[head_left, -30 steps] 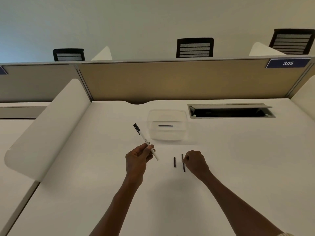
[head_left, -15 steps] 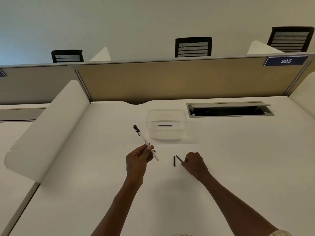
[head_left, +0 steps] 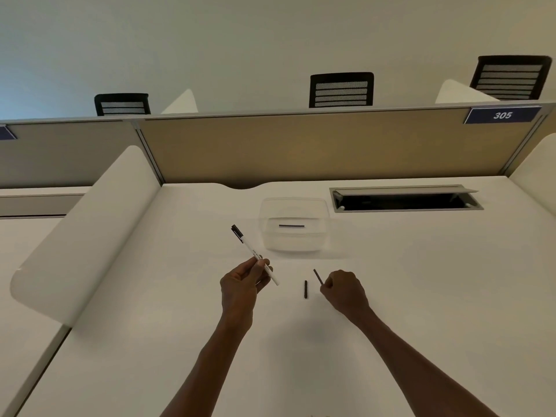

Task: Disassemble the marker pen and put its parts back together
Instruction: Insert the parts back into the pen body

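I see the left hand (head_left: 240,282) pinching the white marker barrel (head_left: 255,256) between thumb and fingers, black end tilted up and away, toward the clear plastic tray (head_left: 294,243). The right hand (head_left: 343,288), nearer me than that tray, is closed on a thin black rod (head_left: 317,276). Between both hands a short black piece (head_left: 306,289) lies on the white bench (head_left: 421,281), touching neither.
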